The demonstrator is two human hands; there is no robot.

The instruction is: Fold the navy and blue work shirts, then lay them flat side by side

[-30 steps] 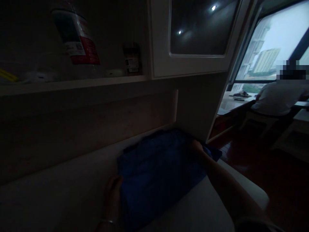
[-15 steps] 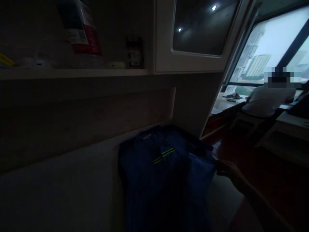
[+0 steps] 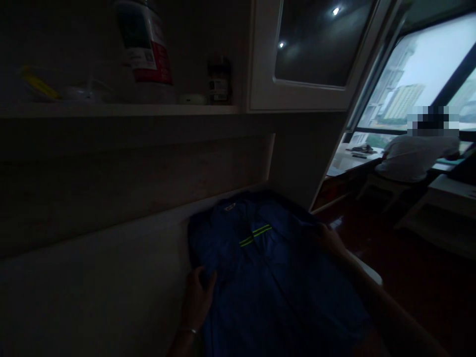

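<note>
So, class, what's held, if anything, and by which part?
The left hand is open at one side of the blue garment; whether the right hand grips the other cannot be told.

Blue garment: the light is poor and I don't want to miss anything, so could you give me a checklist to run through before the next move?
1. Yellow-green stripes on the blue garment face up: ok.
2. Collar label in sight: ok, but its print is unreadable.
3. Left hand at the garment's left side: ok.
4. Right hand at its right side: ok.
5. Firm grip by either hand: cannot tell, too dark.
6. Whole garment in view: not ok, the bottom is cut off.
</note>
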